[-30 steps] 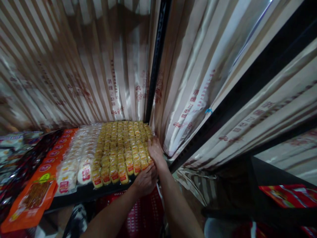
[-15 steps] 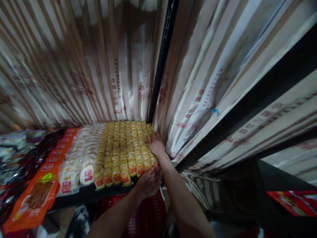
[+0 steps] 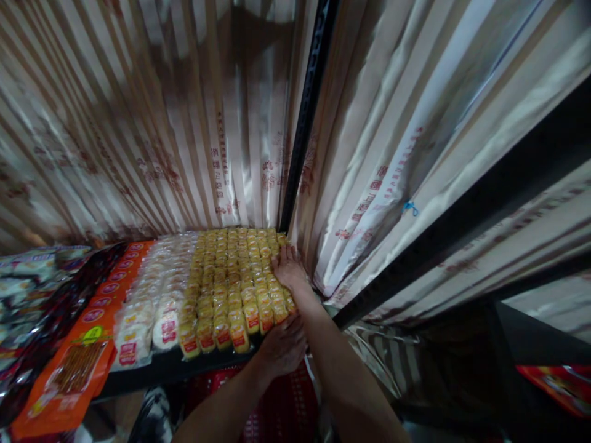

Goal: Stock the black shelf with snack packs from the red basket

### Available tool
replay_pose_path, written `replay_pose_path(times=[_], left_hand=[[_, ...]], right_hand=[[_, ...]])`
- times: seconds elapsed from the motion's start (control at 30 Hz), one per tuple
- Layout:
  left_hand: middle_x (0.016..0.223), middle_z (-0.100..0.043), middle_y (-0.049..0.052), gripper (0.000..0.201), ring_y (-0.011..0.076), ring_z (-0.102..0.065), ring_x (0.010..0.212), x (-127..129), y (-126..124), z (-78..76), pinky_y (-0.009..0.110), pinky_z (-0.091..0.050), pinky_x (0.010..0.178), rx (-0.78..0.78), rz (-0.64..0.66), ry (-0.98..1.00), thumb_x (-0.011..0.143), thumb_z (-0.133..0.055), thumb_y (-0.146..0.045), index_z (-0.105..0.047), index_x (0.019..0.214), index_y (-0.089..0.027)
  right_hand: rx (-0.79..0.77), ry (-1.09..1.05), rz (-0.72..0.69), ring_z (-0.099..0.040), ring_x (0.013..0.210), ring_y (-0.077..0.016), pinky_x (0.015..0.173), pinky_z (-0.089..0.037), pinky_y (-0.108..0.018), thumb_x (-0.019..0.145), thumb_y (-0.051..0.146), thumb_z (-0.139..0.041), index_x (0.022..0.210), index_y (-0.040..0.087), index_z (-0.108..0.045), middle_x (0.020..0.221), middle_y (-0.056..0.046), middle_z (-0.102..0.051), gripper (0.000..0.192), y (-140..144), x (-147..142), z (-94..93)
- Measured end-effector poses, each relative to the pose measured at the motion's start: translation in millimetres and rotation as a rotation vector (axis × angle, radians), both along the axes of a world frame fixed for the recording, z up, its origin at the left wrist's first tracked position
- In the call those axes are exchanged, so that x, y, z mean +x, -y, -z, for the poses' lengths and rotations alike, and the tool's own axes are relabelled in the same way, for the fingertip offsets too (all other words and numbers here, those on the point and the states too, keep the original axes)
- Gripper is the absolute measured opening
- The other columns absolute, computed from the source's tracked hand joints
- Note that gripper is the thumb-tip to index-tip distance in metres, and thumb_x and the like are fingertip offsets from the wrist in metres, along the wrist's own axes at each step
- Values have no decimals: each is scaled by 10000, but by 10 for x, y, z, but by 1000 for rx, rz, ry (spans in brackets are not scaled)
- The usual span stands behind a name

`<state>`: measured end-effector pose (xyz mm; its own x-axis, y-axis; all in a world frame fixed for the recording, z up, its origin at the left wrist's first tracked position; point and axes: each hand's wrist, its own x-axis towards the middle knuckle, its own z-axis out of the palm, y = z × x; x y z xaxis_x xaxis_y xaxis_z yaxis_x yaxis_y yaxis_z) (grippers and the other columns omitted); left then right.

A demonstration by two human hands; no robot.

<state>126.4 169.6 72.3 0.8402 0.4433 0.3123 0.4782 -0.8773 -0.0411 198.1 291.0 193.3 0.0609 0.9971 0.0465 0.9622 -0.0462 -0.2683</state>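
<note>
Rows of small yellow snack packets [image 3: 231, 277] with red labels lie packed on a dark shelf [image 3: 152, 369]. My right hand [image 3: 287, 268] rests flat on the far right rows of these packets, fingers spread toward the back. My left hand [image 3: 282, 348] presses against the shelf's front edge at the near right corner of the rows, fingers curled under the front packets. Whether it grips one packet I cannot tell.
White round packets [image 3: 152, 301] lie left of the yellow ones, then orange bags [image 3: 78, 351] and dark bags [image 3: 37, 307]. Tall cream striped packages [image 3: 184, 123] stand behind and to the right, split by a black upright [image 3: 305, 117]. A red crate [image 3: 277, 406] sits below.
My right hand has slid farther back along the right rows of yellow packets. My left hand stays at the front corner. The view has shifted slightly.
</note>
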Motion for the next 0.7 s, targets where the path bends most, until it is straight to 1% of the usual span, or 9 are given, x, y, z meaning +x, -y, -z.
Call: replay_pose_path(times=[0.13,0.23,0.33,0.4,0.43,0.5,0.57,0.63,0.7], left_hand=[[1367,-477,60,397,172,-326,1328,16,9,63,373,-80,1173,-11,-23,-4,920,-342,-254,-458,1287,-158],[1380,-462,60,397,176,-340,1322,1,25,73,355,-96,1171,21,-43,17,925,-327,-264,-476,1271,-141],[1386,-453,72,393,199,-362,1311,-13,42,31,362,-123,1166,44,-35,34,923,-325,-274,-511,1234,-121],[1393,-442,80,393,202,-366,1308,-10,47,-20,363,-147,1162,25,-32,36,922,-324,-268,-513,1231,-115],[1392,-443,79,393,197,-365,1309,-4,46,-46,360,-159,1160,5,-34,36,921,-326,-263,-508,1237,-117],[1373,-471,58,386,177,-371,1305,16,37,-84,354,-174,1160,-48,-43,39,917,-332,-250,-503,1248,-145],[1330,-521,20,375,154,-386,1293,38,22,-98,351,-183,1162,-87,-44,45,910,-336,-222,-517,1237,-198],[1304,-545,-12,377,145,-395,1288,51,8,-89,352,-189,1163,-104,-45,48,900,-337,-197,-539,1215,-246],[1321,-530,-11,382,159,-382,1298,51,7,-66,365,-195,1164,-108,-44,50,892,-346,-201,-544,1215,-252]], right_hand=[[68,26,23,-157,1392,-255,1115,-143,-403,922,413,-248,1422,53,-247,1497,-151,-228,616,-56,-6,-15],[36,38,-18,-91,1405,-240,1121,-126,-406,918,426,-255,1435,65,-205,1515,-131,-174,633,-134,3,-17],[-60,41,-49,-79,1407,-225,1124,-119,-407,919,433,-238,1430,60,-216,1521,-123,-151,633,-203,13,-27],[-71,49,-37,-102,1404,-230,1123,-121,-414,918,433,-244,1427,60,-227,1518,-129,-160,632,-231,-1,-42],[-50,58,-33,-107,1403,-235,1123,-113,-418,917,431,-250,1426,60,-231,1516,-133,-168,630,-243,-18,-49],[18,82,-56,-101,1403,-241,1126,-86,-424,917,418,-263,1428,71,-235,1514,-134,-175,618,-264,-67,-52],[50,102,-101,-94,1405,-237,1127,-77,-420,921,385,-264,1428,77,-237,1511,-130,-183,594,-290,-122,-37],[29,110,-133,-111,1403,-231,1127,-99,-406,925,357,-253,1425,64,-241,1502,-132,-206,580,-322,-159,-10],[6,105,-146,-129,1400,-230,1124,-124,-397,929,360,-234,1421,46,-241,1492,-137,-230,584,-363,-169,7]])
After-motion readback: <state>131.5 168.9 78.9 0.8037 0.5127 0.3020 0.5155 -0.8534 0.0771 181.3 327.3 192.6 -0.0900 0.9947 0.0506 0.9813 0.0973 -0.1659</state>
